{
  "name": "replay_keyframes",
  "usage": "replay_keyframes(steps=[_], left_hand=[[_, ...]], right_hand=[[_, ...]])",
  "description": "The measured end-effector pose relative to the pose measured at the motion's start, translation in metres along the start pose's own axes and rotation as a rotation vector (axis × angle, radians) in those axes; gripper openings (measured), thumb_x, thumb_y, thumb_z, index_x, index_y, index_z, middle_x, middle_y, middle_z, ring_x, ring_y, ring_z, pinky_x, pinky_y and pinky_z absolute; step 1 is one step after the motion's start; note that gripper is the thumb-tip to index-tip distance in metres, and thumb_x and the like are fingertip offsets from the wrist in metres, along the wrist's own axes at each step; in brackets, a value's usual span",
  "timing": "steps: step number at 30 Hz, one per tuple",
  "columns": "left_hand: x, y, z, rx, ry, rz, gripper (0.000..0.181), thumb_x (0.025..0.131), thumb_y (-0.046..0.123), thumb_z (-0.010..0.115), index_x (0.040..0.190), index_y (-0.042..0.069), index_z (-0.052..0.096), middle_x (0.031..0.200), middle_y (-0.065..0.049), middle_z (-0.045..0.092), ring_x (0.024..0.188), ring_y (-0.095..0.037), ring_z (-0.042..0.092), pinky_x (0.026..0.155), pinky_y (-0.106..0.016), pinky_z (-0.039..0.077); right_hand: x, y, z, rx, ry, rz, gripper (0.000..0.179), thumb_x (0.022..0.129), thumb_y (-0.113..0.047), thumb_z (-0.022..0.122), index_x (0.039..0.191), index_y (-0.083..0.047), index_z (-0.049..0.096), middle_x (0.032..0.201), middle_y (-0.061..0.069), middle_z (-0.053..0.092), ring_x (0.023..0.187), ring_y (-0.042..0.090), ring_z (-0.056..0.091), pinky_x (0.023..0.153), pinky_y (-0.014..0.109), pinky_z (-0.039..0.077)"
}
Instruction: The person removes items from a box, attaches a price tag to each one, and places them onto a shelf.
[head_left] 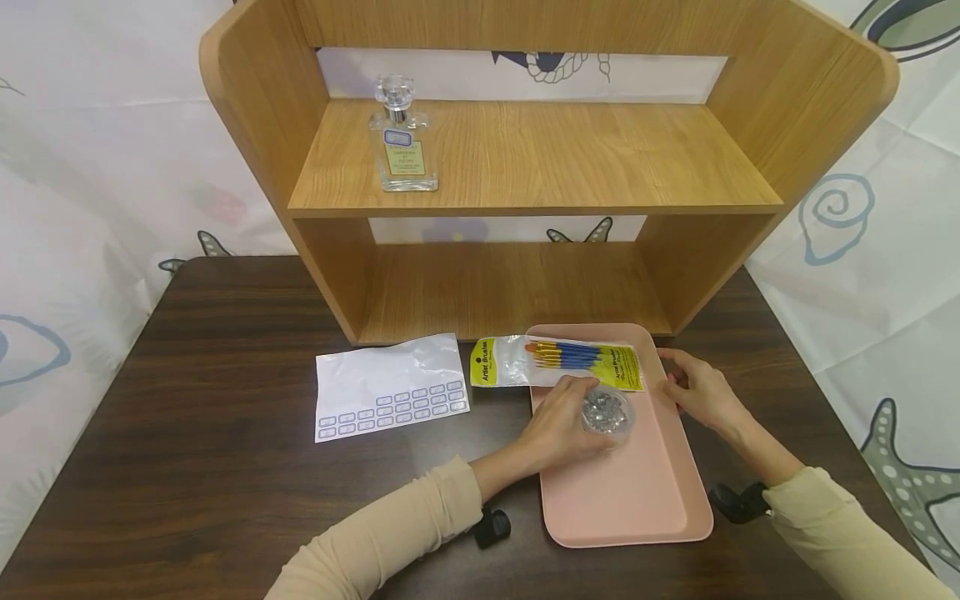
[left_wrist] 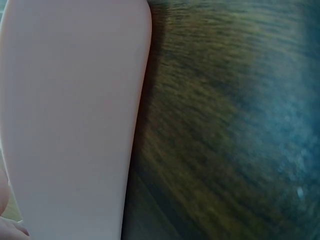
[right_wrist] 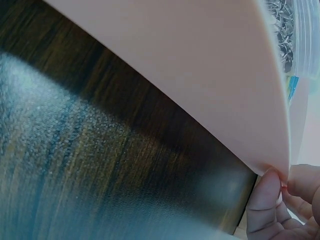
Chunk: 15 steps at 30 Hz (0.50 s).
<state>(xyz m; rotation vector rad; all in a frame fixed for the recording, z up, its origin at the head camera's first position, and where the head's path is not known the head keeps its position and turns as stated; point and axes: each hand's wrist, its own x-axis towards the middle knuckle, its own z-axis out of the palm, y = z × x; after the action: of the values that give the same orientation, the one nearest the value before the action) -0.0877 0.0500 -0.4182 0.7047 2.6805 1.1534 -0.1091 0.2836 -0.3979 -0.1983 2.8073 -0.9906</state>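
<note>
Sleeved arms (head_left: 390, 529) angled inward; left fingers (head_left: 573, 390) grip clear tub (head_left: 607, 411), right fingers (right_wrist: 303, 181) pinch tray (head_left: 622, 508).

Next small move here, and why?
I'd probably ease the clear container straight up: the left hand grips it, and the right hand pinches the rim of the pink tray, which could steady it. The brush packet lies close by, so a sideways slide might snag it.
</note>
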Motion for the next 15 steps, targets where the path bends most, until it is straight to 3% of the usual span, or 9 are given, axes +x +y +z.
replay_keyframes(steps=[15], left_hand=[[0.0006, 0.0007, -0.0022, -0.059, -0.018, -0.044, 0.076, 0.065, 0.033, 0.085, 0.128, 0.006, 0.052, 0.117, -0.005, 0.056, 0.104, -0.014, 0.054, 0.090, -0.024, 0.044]], right_hand=[[0.0002, 0.0003, 0.0001, -0.002, 0.004, -0.010, 0.049, 0.086, 0.003, 0.056, 0.132, 0.008, 0.041, 0.078, 0.009, 0.053, 0.058, 0.012, 0.052, 0.046, 0.023, 0.043]])
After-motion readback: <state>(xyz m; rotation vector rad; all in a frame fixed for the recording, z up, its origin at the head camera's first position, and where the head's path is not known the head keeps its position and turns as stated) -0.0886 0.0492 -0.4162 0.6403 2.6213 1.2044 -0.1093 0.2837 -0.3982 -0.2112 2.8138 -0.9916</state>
